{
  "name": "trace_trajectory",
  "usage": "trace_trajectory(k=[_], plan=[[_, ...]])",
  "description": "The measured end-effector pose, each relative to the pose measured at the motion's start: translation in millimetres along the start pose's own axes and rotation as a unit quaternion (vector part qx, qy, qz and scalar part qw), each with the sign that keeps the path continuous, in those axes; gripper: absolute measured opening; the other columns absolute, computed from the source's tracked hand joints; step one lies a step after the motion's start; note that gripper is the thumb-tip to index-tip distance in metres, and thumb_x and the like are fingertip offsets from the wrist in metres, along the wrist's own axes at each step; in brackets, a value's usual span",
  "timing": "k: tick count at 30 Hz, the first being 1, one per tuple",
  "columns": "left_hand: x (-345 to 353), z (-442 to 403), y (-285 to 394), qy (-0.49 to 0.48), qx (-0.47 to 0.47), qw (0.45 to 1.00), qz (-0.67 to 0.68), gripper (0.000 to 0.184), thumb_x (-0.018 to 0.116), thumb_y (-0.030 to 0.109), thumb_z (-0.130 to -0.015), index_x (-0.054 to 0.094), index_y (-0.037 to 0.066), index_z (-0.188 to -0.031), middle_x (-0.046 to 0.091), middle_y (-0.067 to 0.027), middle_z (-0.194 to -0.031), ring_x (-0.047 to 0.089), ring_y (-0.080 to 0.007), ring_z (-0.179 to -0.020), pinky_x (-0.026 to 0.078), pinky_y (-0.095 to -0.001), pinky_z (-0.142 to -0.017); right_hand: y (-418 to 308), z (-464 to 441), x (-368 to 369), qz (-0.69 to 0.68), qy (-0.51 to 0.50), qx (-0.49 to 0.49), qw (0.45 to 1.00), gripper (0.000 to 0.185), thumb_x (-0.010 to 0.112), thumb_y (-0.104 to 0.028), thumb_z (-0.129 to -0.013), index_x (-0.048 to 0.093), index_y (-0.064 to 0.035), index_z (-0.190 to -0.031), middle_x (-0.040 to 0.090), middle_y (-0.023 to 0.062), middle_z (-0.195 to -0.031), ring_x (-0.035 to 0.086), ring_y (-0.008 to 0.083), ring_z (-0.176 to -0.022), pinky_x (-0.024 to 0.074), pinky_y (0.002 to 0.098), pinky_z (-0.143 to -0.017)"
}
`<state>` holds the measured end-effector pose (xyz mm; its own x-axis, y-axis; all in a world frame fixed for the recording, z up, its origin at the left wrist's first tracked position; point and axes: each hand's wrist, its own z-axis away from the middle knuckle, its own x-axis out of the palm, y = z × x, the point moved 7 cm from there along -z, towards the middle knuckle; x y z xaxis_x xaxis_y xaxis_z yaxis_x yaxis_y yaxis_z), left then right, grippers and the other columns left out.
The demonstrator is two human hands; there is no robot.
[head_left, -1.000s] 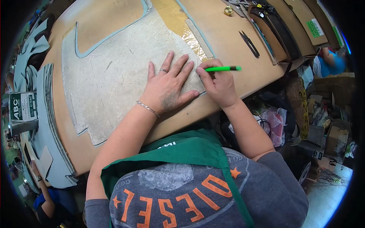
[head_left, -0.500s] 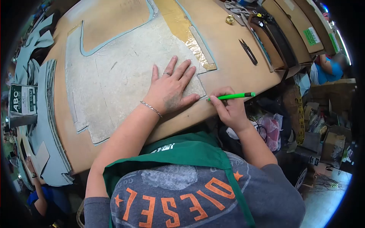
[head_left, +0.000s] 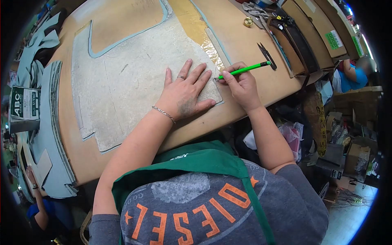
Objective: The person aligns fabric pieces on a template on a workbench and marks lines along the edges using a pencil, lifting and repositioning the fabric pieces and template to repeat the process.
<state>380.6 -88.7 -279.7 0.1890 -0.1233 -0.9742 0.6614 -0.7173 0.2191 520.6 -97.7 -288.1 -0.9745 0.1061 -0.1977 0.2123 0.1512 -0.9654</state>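
My left hand (head_left: 185, 90) lies flat with spread fingers on a worn, pale grey pattern piece (head_left: 122, 90). Thin light-blue material shows along parts of the pattern's edge, beneath it. In my right hand (head_left: 241, 83) is a bright green pencil (head_left: 249, 69), pinched near its lower end. Its tip touches or nearly touches the pattern's right edge, to the right of my left fingertips. Shiny yellow-brown tape (head_left: 192, 24) covers the pattern's upper right part.
Black thread snips (head_left: 267, 56) lie on the wooden table (head_left: 281, 81) at right, near cardboard boxes (head_left: 314, 28). Stacked grey-blue sheets (head_left: 55, 134) and an ABC box (head_left: 25, 108) stand at left. Another person's arm (head_left: 38, 200) shows lower left; someone in blue (head_left: 353, 75) is far right.
My right hand has moved up along the pattern's right edge with the green pencil, from the lower corner to near the tape. My left hand stays in place.
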Motion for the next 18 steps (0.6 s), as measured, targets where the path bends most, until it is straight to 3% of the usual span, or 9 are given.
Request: trace_trajectory(k=[5,8,11,18], plan=[[2,0,-1,-0.005,0.001,1.0,-0.003,0.072,0.048,0.057,-0.074,0.032,0.016,-0.131,0.024,-0.0033,-0.139,0.016,-0.0291,-0.13,0.017,-0.0651,-0.093,-1,-3,2,0.024,0.016,-0.024,0.999,0.01,0.055,-0.007,-0.083,0.047,-0.0006,-0.084,0.057,0.0061,-0.073,0.059,0.0115,-0.068,0.0478,0.023,-0.062],[1,0,-1,-0.005,0.001,1.0,-0.002,0.072,0.048,0.057,-0.075,0.031,0.016,-0.132,0.024,-0.0032,-0.139,0.016,-0.0292,-0.13,0.016,-0.0649,-0.094,1,-5,-4,-0.021,-0.012,-0.021,0.999,0.01,0.054,-0.007,-0.083,0.047,-0.0012,-0.084,0.057,0.0056,-0.073,0.058,0.011,-0.067,0.0472,0.0228,-0.062],[1,0,-1,-0.007,0.001,1.0,-0.004,0.072,0.048,0.056,-0.075,0.03,0.016,-0.132,0.024,-0.0031,-0.139,0.015,-0.0291,-0.13,0.016,-0.0647,-0.094,2,-6,-24,0.008,0.022,-0.026,0.999,0.008,0.054,-0.007,-0.083,0.048,-0.002,-0.084,0.056,0.0047,-0.073,0.057,0.0104,-0.066,0.0463,0.022,-0.062],[1,0,-1,-0.008,-0.003,1.0,0.005,0.071,0.048,0.056,-0.075,0.03,0.017,-0.132,0.024,-0.0031,-0.139,0.015,-0.0287,-0.13,0.016,-0.0645,-0.094,-4,-6,-7,0.049,-0.005,-0.046,0.998,0.009,0.058,-0.009,-0.081,0.051,-0.0034,-0.082,0.055,0.0038,-0.067,0.056,0.0093,-0.063,0.0447,0.0241,-0.059]])
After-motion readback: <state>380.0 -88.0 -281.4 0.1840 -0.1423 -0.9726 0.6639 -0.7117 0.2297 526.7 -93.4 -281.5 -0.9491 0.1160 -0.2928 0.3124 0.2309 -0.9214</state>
